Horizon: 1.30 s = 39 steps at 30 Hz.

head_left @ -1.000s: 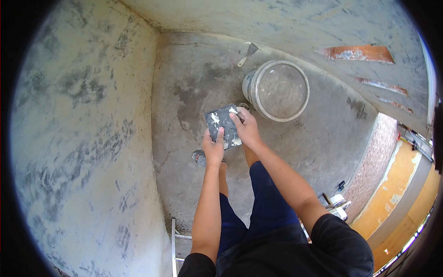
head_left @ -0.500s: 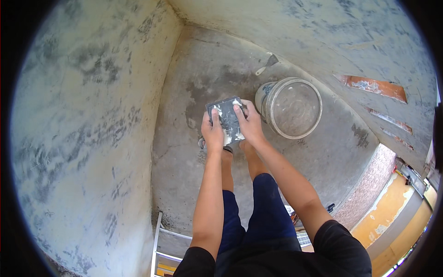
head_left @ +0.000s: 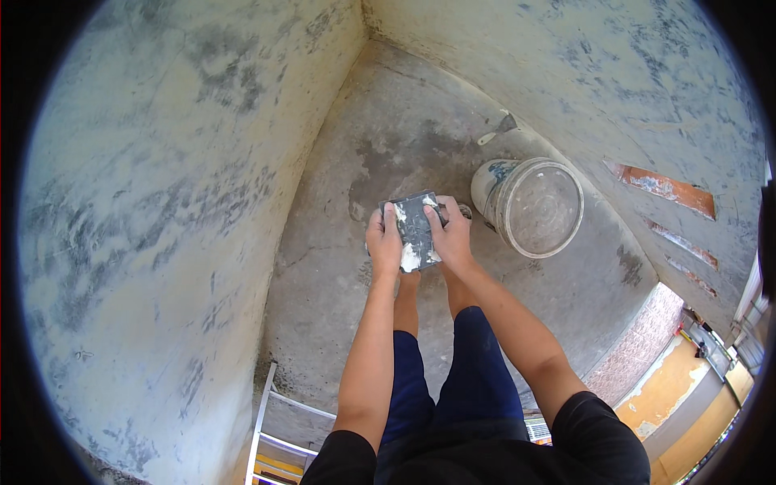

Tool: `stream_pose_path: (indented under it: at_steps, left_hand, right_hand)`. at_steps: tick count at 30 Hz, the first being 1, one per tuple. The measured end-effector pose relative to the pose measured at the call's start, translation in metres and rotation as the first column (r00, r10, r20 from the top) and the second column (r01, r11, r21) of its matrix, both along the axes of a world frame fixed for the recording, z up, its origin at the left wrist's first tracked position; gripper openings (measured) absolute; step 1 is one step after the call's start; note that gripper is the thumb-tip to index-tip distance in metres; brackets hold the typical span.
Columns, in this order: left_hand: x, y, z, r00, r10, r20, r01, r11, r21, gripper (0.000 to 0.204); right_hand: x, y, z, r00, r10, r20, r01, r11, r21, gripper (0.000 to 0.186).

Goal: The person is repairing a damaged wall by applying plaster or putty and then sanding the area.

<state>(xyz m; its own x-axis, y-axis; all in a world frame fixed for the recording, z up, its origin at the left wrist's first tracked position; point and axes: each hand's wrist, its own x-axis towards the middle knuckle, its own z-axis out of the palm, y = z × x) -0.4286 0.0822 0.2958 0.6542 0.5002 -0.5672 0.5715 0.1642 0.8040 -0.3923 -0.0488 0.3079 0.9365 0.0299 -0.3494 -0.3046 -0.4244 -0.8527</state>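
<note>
Both of my hands hold a dark grey rectangular piece that looks like sandpaper [head_left: 416,230], patched with white powder or filler. My left hand [head_left: 385,241] grips its left edge, and my right hand [head_left: 453,238] the right one. Each thumb lies on top of it, while the other fingers curl beneath and are mostly hidden. The piece is held in front of me, above my feet.
A lidded round bucket [head_left: 546,208] stands to the right of my hands. Beyond it, a putty knife [head_left: 499,129] lies by the wall. Smeared walls rise at left [head_left: 162,202] and right [head_left: 671,97]. A white metal ladder [head_left: 263,408] stands at the lower left.
The view has shifted, so bucket, putty knife and wall corner sit farther right and lower. My hands, still gripping the piece, also appear slightly right and lower.
</note>
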Motion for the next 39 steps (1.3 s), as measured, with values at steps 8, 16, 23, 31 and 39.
stream_pose_path:
  at_steps: [8,16,23,31,39]
  left_hand:
    - [-0.027,0.035,-0.040,1.000,0.020,0.002,-0.020,0.998,0.064,0.036]
    - [-0.061,0.040,-0.053,0.883,-0.369,-0.291,0.360,0.929,-0.087,0.036]
    - [-0.080,0.019,-0.075,0.925,-0.272,-0.266,0.244,0.960,-0.134,0.025]
    - [-0.031,-0.008,-0.071,0.972,-0.210,-0.104,0.225,0.963,0.151,0.028]
    - [0.019,0.000,-0.053,0.980,-0.191,-0.060,0.198,0.971,0.132,0.033]
  right_hand:
    - [-0.016,0.025,-0.022,0.996,0.075,-0.050,-0.076,0.997,-0.016,0.022]
    - [-0.035,-0.032,-0.046,0.940,0.263,-0.217,-0.316,0.911,-0.266,0.028]
    - [-0.037,-0.044,-0.048,0.938,0.279,-0.207,-0.319,0.927,-0.199,0.026]
    - [-0.012,-0.036,-0.061,0.993,0.035,-0.112,-0.044,0.995,-0.085,0.023]
    - [0.028,-0.031,-0.060,1.000,-0.021,0.002,0.021,0.996,-0.084,0.026]
